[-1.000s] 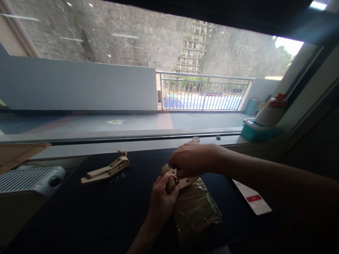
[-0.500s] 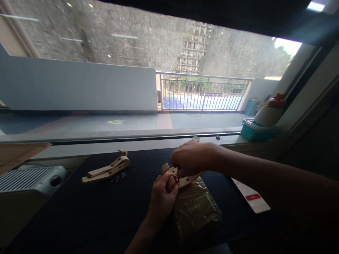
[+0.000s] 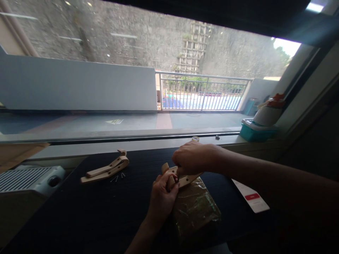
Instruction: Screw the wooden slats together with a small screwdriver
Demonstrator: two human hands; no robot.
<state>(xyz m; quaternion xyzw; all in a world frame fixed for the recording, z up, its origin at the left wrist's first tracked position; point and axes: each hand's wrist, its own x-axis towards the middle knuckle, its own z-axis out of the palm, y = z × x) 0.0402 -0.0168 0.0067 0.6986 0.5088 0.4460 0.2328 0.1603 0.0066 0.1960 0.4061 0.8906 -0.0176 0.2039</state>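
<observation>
My left hand (image 3: 162, 194) is closed around the curled end of a pale wooden hook-shaped piece (image 3: 189, 180) with dark holes along its flat strip. That piece rests on a brown package (image 3: 197, 208) wrapped in shiny clear film. Above it, my right hand (image 3: 189, 157) is a closed fist, turned down toward the wood beside my left fingertips. A thin dark shaft seems to show under the fist, but what it grips is mostly hidden. To the left lie similar wooden hooks (image 3: 107, 171), with several small screws (image 3: 116, 179) beside them on the dark table (image 3: 124, 211).
A white card with a red label (image 3: 253, 197) lies under my right forearm. Along the sill stand a tape roll (image 3: 195, 138), a small dark object (image 3: 217, 137) and a teal box (image 3: 256, 132) with a bottle (image 3: 270, 111). A white slatted appliance (image 3: 29, 180) is at the left.
My right fist has shifted and turned very slightly over the wooden piece. My left hand keeps its hold; the view has moved a little.
</observation>
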